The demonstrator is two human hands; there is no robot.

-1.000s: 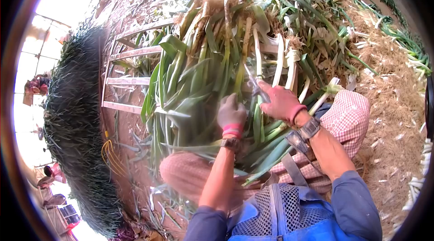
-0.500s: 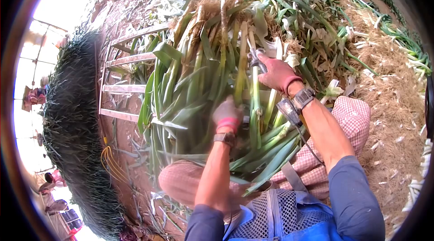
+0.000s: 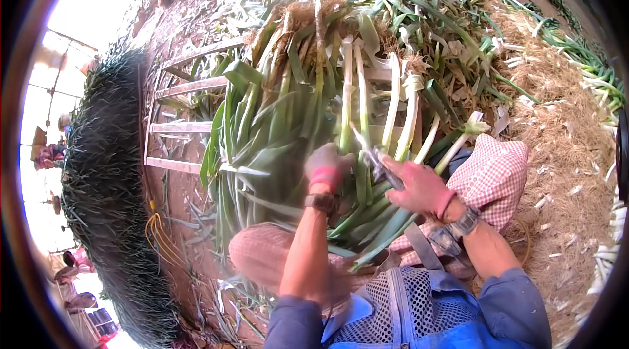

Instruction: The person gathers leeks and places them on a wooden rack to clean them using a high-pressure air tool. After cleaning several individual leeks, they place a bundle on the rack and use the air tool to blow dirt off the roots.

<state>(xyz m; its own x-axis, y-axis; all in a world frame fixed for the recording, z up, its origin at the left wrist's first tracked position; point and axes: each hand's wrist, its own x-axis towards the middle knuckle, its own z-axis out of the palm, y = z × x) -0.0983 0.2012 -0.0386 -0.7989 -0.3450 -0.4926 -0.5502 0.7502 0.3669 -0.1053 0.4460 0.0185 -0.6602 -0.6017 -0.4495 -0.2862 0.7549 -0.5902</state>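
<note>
My left hand [image 3: 329, 164], in a grey glove with a pink cuff, is closed on the green part of a leek [image 3: 347, 96]; its fingers are slightly blurred. Beside it, my gloved right hand [image 3: 419, 185] is wrapped round what look like pruning shears [image 3: 379, 167], whose metal tip points up and left towards the stalks. Several pale leek stalks, one of them a trimmed leek [image 3: 392, 100], lean on a rack with their white ends away from me. To the left are untrimmed leeks [image 3: 288, 67] with brown roots and long green leaves.
The slatted rack [image 3: 190, 83] extends left under the leeks. A tall stack of leeks [image 3: 111, 192] stands farther left, near a yellow cord [image 3: 160, 237]. Cut roots [image 3: 557, 172] cover the right-hand ground. Loose leaves [image 3: 432, 1] lie at the back.
My right hand has come down towards me with the shears, away from the white stalk ends. The two nearby stalks now show bare white ends. My left hand has barely moved.
</note>
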